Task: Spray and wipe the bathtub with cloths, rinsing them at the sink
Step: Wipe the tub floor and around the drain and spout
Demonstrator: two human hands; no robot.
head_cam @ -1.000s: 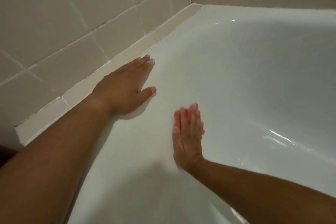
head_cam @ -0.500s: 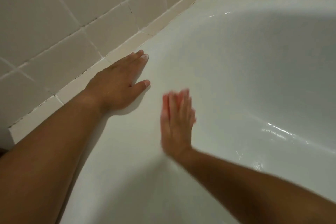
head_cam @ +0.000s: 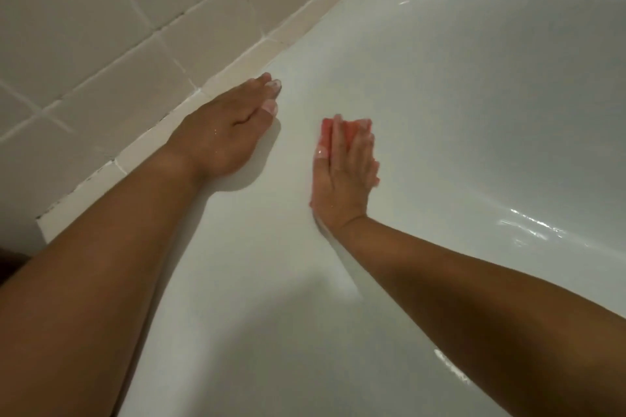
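The right hand (head_cam: 345, 176) has slid forward along the glossy white bathtub (head_cam: 474, 105) over the last 1 second, coming nearer level with the left hand (head_cam: 227, 135). More of the small pink cloth (head_cam: 342, 129) now shows past its fingertips. Its fingers lie straight, pressing the cloth flat on the tub's inner slope, not clutching it. The left hand rests flat, holding nothing, on the rim beside the beige tiled wall (head_cam: 101, 27). I judge 1 wiping stroke is under way.
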